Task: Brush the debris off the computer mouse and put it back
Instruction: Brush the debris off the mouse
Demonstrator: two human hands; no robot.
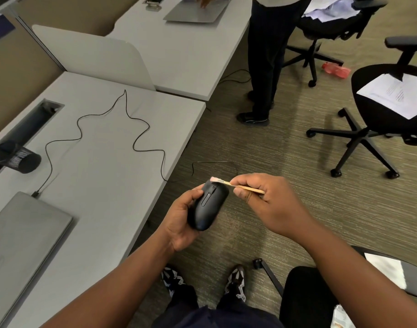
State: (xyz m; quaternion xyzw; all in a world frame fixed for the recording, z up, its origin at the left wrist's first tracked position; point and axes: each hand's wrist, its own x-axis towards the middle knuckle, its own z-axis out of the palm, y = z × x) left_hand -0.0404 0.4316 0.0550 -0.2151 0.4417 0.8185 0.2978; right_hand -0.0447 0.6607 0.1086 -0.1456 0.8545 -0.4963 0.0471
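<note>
Even overhead light, warped edges

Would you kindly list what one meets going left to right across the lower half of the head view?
Closed laptop → left hand → mouse → brush → right hand → chair with papers.

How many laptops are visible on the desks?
2: one closed laptop at the near desk's left edge, another laptop on the far desk, partly cut off. Others may lie outside view.
</note>
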